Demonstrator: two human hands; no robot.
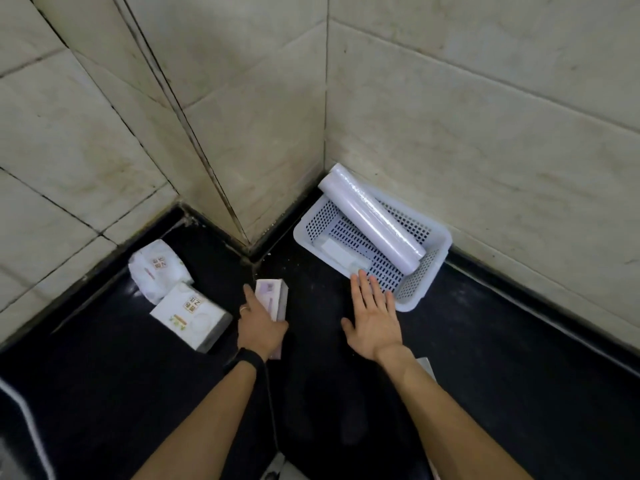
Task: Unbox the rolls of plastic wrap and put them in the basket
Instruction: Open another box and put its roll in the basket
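Glossy white roll (pixel 372 220) lies in far-right perforated white basket (pixel 446 237); left hand (pixel 259 327) grips lilac carton (pixel 272 292) (unboxing pending), right hand (pixel 374 320) splayed.

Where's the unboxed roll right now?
Head view, right of centre: the roll lies slanted in the white basket, its far end sticking up over the basket's far corner.

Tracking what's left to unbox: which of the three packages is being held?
The purple box, gripped by the left hand; the white box and white soft pack lie untouched to its left.

Roll (pixel 372 220) in basket (pixel 408 299) (tilted)
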